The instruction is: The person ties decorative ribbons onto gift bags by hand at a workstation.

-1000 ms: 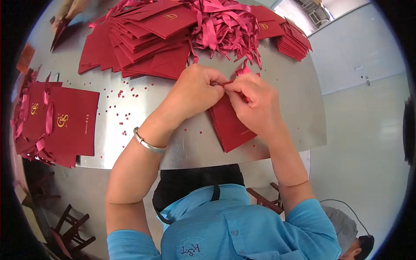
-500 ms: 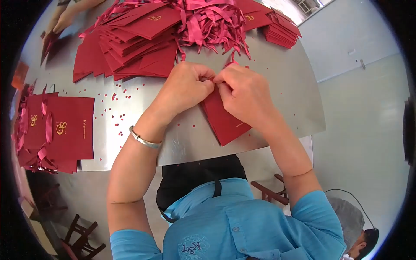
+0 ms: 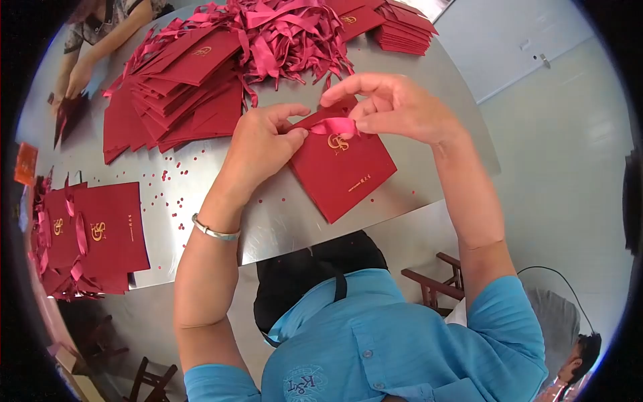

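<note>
A flat red paper gift bag (image 3: 345, 177) with a gold logo lies tilted on the table in front of me. A pink ribbon (image 3: 333, 126) runs across its upper part, between my hands. My left hand (image 3: 261, 144) is at the bag's upper left edge, thumb and forefinger apart, the thumb tip against the ribbon's left end. My right hand (image 3: 408, 110) is over the upper right corner. Its forefinger is stretched out, while the thumb and another finger pinch the ribbon's right end. The fingers behind my left thumb are partly hidden.
Red bags (image 3: 181, 100) are heaped beyond my left hand, beside a tangle of pink ribbons (image 3: 284, 40). More bags (image 3: 405, 30) are stacked at the far edge. Ribboned bags (image 3: 110, 231) lie at left. Red paper dots (image 3: 165, 175) litter the metal table. Another person's hand (image 3: 79, 77) holds a dark red piece.
My hands have moved apart from their close pinch at the bag's edge. The bag now shows its broad logo side, with the ribbon drawn across it. The view has shifted slightly.
</note>
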The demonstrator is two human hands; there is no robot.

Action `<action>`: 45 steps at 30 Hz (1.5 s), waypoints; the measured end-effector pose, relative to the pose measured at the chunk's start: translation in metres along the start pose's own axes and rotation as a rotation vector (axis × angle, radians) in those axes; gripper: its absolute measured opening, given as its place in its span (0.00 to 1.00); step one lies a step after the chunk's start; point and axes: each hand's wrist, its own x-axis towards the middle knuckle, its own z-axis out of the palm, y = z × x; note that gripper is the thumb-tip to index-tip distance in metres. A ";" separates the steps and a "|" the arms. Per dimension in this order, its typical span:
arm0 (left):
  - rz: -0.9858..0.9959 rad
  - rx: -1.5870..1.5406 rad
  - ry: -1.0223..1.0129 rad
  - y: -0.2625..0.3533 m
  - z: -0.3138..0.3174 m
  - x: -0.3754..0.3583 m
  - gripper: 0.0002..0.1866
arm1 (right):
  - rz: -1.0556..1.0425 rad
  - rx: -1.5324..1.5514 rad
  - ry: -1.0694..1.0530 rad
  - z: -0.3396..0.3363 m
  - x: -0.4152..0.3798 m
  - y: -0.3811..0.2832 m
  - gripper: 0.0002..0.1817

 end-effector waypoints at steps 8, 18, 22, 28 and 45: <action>0.125 0.038 0.054 0.007 0.005 -0.004 0.15 | 0.020 -0.223 -0.070 0.011 0.011 -0.026 0.29; 0.098 0.041 0.037 0.001 0.005 0.001 0.09 | 0.008 -0.518 -0.022 0.010 0.015 -0.035 0.27; 0.258 0.014 0.063 -0.013 0.006 0.005 0.08 | -0.182 -0.543 0.285 -0.015 -0.003 -0.014 0.22; 0.088 0.015 0.019 -0.008 0.005 0.003 0.08 | -0.344 -0.692 0.393 0.003 -0.043 0.027 0.19; -0.016 0.029 -0.014 -0.003 0.001 0.003 0.10 | -0.113 -0.801 0.007 0.001 -0.018 0.005 0.05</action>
